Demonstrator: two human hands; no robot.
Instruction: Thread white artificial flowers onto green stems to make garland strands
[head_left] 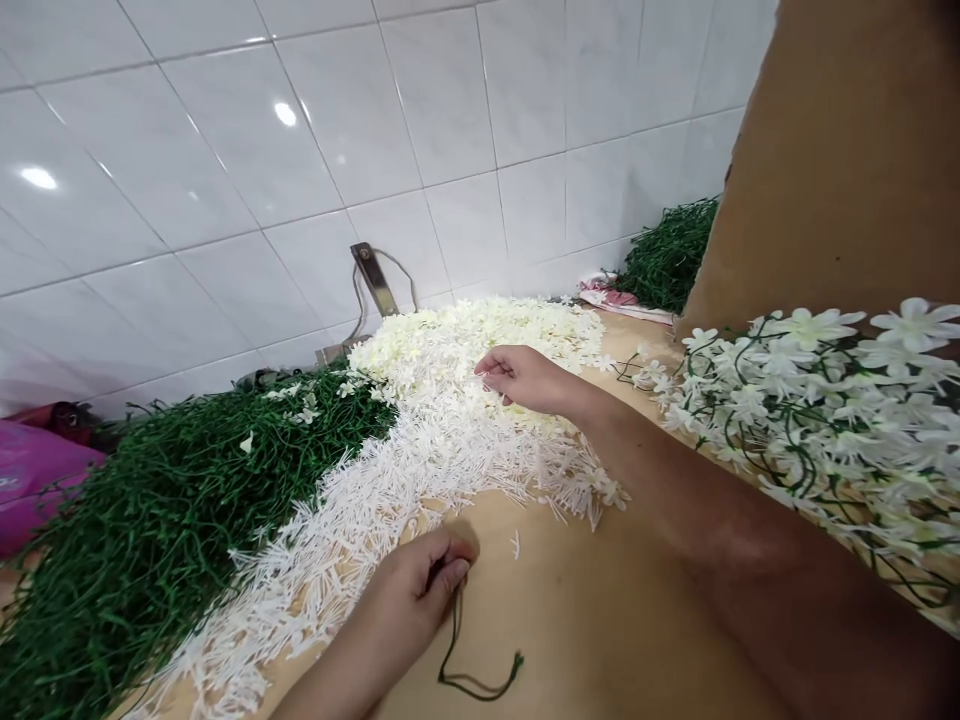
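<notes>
A thin green stem [480, 686] lies nearest, curling in a loose loop on the bare wooden table [600, 610], and its upper end runs up into the left hand [420, 590]. That hand rests on the table with its fingers curled in, thumb and fingertips pinching the stem's end. Just beyond it a long drift of white plastic pieces [352, 530] sweeps across the table from lower left to centre. The right hand [521, 378] reaches over the far part of this drift, well apart from the left hand, where the white pieces meet a pile of cream petals [465, 335]. Its fingers are drawn together at the tips, touching the pile, and it seems to be nipping one small piece, though the piece itself is too small to make out. To the left of the white drift sits a large heap of green stems [150, 510], with a pink bag [30, 470] beside it at the edge. On the right, finished strands of white flowers [817, 400] on green stems lie just beside the right forearm, in front of a brown cardboard box [847, 150]. A smaller heap of green [671, 250] sits at the back against the white tiled wall [450, 100].
</notes>
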